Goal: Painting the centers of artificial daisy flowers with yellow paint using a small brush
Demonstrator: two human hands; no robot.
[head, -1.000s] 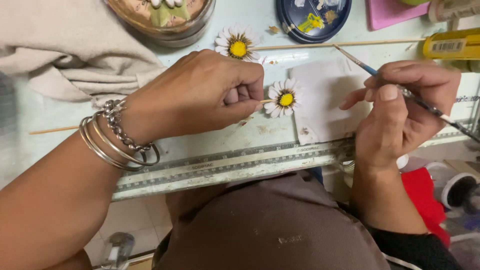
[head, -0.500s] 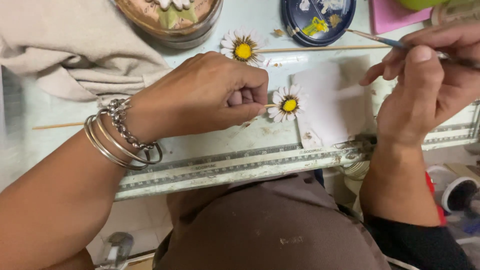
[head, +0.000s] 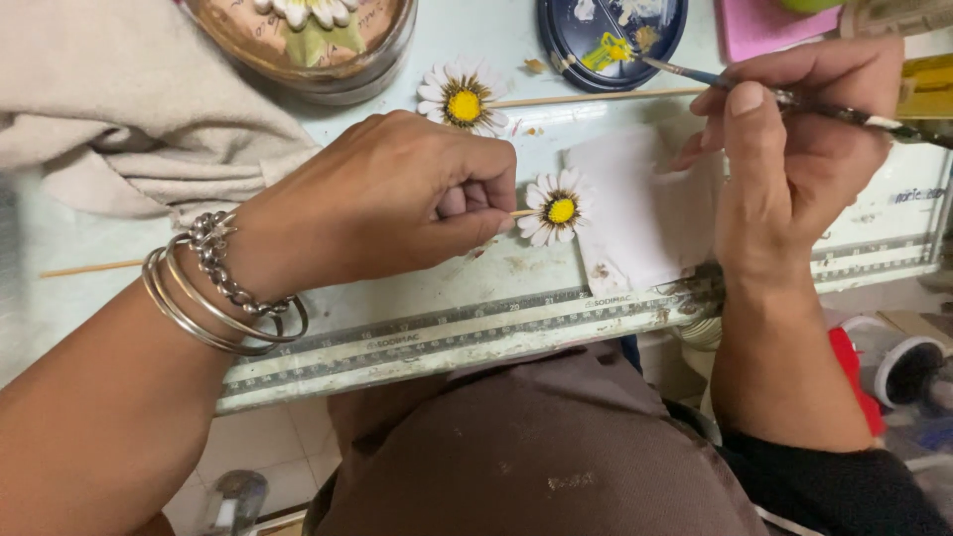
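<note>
Protruding from left fingers (head: 467, 203): daisy (head: 558, 208)

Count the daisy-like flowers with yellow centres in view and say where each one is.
2 clearly. One flower on a stick is pinched by the left hand; another flower lies on the table above that hand. White petals in the round container may be a third, cut off.

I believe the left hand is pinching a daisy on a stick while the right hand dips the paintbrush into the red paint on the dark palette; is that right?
Not quite: the paint under the brush tip is yellow, not red, as the head view shows. The left hand pinches the daisy by its stick, and the right hand holds the paintbrush with its tip at the yellow paint on the dark palette.
</note>
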